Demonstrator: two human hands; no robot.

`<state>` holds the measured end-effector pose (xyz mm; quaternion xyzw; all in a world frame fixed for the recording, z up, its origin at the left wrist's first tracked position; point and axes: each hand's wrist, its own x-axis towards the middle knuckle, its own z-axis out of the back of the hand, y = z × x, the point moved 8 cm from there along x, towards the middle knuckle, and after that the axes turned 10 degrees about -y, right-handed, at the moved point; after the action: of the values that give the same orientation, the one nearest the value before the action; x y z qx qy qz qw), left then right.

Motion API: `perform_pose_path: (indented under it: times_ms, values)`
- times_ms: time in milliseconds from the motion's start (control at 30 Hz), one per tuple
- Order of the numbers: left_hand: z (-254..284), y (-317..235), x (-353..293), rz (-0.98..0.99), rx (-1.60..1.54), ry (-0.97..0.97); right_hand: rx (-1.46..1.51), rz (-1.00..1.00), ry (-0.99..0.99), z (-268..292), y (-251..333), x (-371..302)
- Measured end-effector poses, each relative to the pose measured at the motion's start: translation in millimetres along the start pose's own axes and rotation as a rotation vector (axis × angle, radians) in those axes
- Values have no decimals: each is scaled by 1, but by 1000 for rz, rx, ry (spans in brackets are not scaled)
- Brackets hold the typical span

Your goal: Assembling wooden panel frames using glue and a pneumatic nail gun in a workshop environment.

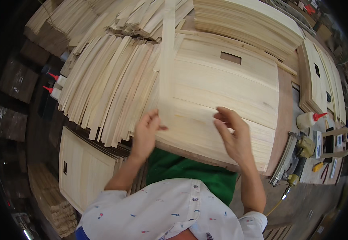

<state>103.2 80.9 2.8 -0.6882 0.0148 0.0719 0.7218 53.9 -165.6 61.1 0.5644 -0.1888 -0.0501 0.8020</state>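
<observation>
A long pale wooden strip [167, 60], smeared by motion, reaches from the far edge down over the left side of a pale wooden panel [226, 84]. My left hand [145, 134] is closed at the strip's near end, fingers curled and thumb beside it; the exact contact is blurred. Above the panel's near right part, my right hand [236, 138] has loosely bent fingers with the thumb apart and holds nothing. The panel has a small dark rectangular cutout [230, 58] near its far side. Just left of my left hand lie many loose wooden strips [110, 84].
Stacked boards [246, 26] rise at the back. Two red-tipped white bottles [55, 93] stand left of the strips. On the right are another glue bottle [306, 120], a nail gun [305, 146] with a hose, and cutout panels [312, 76]. A panel [86, 166] leans lower left.
</observation>
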Motion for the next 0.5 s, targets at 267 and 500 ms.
perform_pose_path:
  times_ms: [267, 500]
  values:
    - [-99, 42, -107, 265, -245, 509, 105, -172, -105, -8, -18, -22]
    - [-161, 29, -116, 159, 32, 856, -264, -94, -382, 75, -25, -75]
